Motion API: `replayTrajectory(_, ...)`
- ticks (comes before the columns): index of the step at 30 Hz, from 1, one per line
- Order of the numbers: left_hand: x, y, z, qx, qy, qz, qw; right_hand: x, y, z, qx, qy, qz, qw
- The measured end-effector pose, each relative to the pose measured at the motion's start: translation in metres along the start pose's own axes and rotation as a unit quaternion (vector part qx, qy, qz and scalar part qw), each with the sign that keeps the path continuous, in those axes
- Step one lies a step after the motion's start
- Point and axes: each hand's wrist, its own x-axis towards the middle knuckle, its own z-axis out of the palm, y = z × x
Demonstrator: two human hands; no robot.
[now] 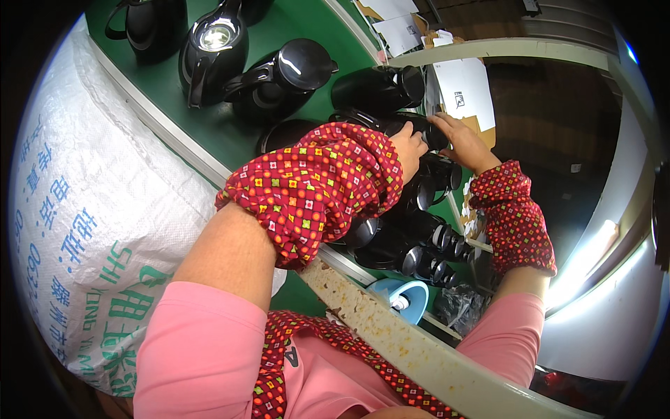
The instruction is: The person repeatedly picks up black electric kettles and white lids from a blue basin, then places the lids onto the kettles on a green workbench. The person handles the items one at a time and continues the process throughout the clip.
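My left hand (410, 148) is curled over the end of a black jug (421, 123) lying on its side among others on the green table. From the other side, the fingers and thumb of my right hand (463, 142) close around the same end. Part of that jug is hidden behind my left hand and sleeve. Just beyond it lies another glossy black jug (370, 89), on its side. Several more black jugs (391, 250) lie in a group nearer me, partly covered by my left arm. Both forearms wear red patterned sleeve covers.
Upright black jugs, one with a domed lid (304, 64), stand on the green table (160, 91) at the far left. A white woven sack (105, 209) leans along the left edge. A pale worn rail (391, 332) crosses before me; beyond it sits a blue basin (412, 297).
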Motion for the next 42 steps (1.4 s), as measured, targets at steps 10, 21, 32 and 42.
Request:
replayTrajectory(10, 0.003, 0.002, 0.002, -0.007, -0.005, 0.005, 1.000, 0.034, -0.004, 0.002, 0.228, -0.109, 0.436, 0.864)
replayTrajectory(21, 0.004, 0.005, 0.005, -0.003, -0.005, -0.002, 1.000, -0.001, 0.006, 0.012, 0.072, -0.002, 0.112, 0.991)
replayTrajectory(32, 0.006, 0.006, 0.007, -0.013, -0.004, 0.003, 1.000, -0.001, 0.008, 0.021, 0.180, -0.025, 0.318, 0.931)
replayTrajectory(42, 0.007, 0.008, 0.008, -0.004, -0.002, 0.007, 1.000, -0.010, -0.010, 0.019, 0.113, 0.017, 0.187, 0.976)
